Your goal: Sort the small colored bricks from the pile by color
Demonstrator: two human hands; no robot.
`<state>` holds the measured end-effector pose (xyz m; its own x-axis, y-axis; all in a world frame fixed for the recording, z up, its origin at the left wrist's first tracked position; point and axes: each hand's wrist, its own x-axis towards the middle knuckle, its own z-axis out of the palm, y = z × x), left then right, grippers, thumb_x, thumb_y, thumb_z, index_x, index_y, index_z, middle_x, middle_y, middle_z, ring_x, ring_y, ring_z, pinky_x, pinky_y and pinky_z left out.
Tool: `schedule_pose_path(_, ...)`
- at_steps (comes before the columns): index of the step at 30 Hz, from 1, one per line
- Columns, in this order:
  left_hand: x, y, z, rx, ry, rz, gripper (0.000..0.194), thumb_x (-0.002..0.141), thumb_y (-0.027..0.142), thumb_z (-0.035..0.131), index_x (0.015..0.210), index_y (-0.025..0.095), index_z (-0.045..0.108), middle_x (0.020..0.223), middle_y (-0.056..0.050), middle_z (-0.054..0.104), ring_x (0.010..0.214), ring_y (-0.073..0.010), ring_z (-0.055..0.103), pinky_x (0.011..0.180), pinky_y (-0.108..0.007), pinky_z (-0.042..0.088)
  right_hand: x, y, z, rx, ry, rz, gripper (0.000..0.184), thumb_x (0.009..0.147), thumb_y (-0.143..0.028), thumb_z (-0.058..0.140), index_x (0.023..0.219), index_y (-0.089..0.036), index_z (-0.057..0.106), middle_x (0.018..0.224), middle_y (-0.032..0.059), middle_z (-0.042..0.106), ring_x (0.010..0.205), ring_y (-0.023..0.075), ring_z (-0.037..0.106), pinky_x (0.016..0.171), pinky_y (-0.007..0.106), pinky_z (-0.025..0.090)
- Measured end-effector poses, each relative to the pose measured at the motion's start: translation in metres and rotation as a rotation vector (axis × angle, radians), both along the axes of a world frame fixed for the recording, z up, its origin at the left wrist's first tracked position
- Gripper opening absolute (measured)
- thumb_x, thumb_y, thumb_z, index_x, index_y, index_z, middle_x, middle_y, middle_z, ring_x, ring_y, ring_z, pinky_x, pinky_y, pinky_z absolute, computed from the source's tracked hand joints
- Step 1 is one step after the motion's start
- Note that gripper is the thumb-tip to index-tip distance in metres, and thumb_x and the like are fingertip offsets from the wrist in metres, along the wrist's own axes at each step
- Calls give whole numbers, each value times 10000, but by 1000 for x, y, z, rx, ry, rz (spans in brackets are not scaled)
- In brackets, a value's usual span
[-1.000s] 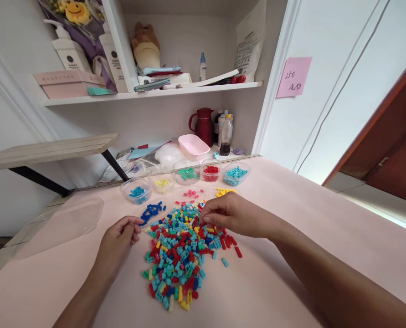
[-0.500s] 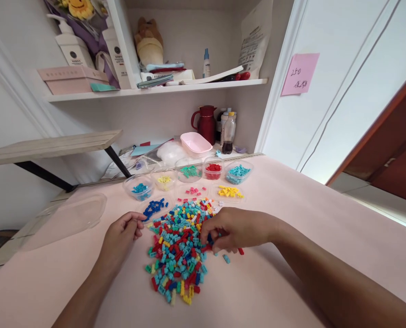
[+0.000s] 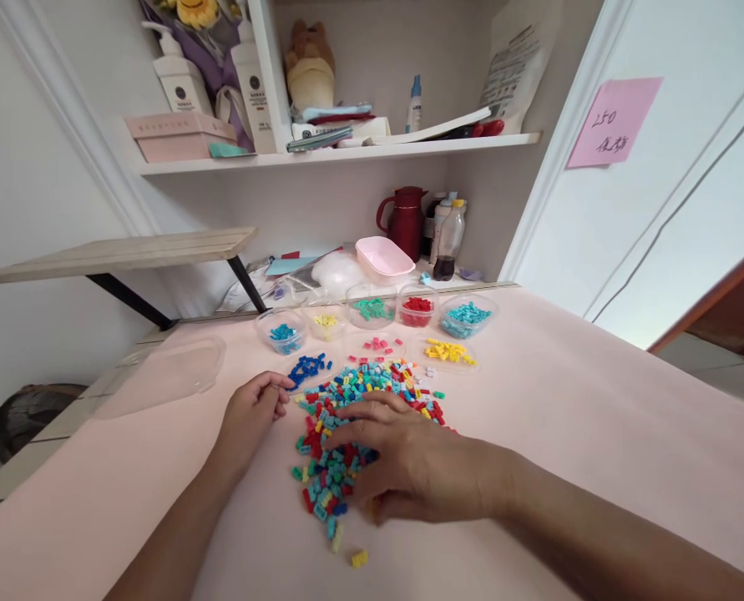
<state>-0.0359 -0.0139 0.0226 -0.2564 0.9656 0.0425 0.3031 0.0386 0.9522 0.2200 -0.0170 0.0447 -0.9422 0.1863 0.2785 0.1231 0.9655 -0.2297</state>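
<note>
A loose pile of small mixed-colour toy bricks (image 3: 331, 476) lies on the pink tabletop. My right hand (image 3: 409, 455) is spread over the pile, its fingers apart and touching bricks, and it hides the middle and right of the heap. At the pile's left edge rests my left hand (image 3: 260, 406), its fingers curled together beside the dark blue bricks (image 3: 309, 369); whatever might be between them is hidden. One yellow brick (image 3: 360, 558) sits apart at the near end. Just behind the pile are pink bricks (image 3: 381, 344) and yellow bricks (image 3: 447, 351) on clear lids.
Clear tubs stand in a back row, holding blue bricks (image 3: 282, 332), pale yellow bricks (image 3: 325, 322), green bricks (image 3: 373, 309), red bricks (image 3: 417, 307) and turquoise bricks (image 3: 468, 314). A clear lid (image 3: 164, 376) lies left. Behind are a pink basin (image 3: 384, 257) and a red jug (image 3: 405, 224).
My right hand has moved from the pile's right side across its middle, and its fingers have spread. Bricks on that side are pushed or covered. The view has shifted; my left hand keeps its place.
</note>
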Motion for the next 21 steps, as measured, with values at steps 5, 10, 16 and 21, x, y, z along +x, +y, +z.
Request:
schedule_pose_path(5, 0, 0, -1, -15, -1, -4, 248, 658, 337, 514, 799, 188, 653, 685, 9, 573, 581, -106, 500, 559, -235, 394, 19, 22, 4, 14, 10, -156, 108, 839, -207, 596, 821, -231, 699, 1251, 35, 576, 1157, 217, 478, 1003, 408, 310)
schedule_pose_path(10, 0, 0, -1, -26, 20, -3, 249, 690, 331, 481, 799, 183, 649, 689, 9, 571, 576, -101, 499, 554, -232, 392, 38, 35, 12, 3, 69, -326, 136, 863, -206, 563, 884, -229, 696, 1197, 73, 605, 1085, 225, 532, 946, 416, 368)
schedule_pose_path(16, 1, -1, 1, -11, 7, -4, 228, 682, 314, 489, 783, 185, 647, 671, 12, 570, 568, -105, 497, 562, -240, 397, 32, 11, 35, -351, 136, -199, 217, 917, -222, 485, 988, -195, 688, 977, 77, 675, 888, 159, 606, 816, 287, 461)
schedule_pose_path(21, -3, -1, -4, 3, 59, -42, 245, 715, 277, 463, 861, 184, 636, 685, 23, 560, 590, -106, 506, 578, -238, 399, 2, -21, 28, -821, -159, 314, 354, 904, -362, 519, 1158, -151, 647, 1173, 121, 646, 1056, 187, 615, 841, 214, 482)
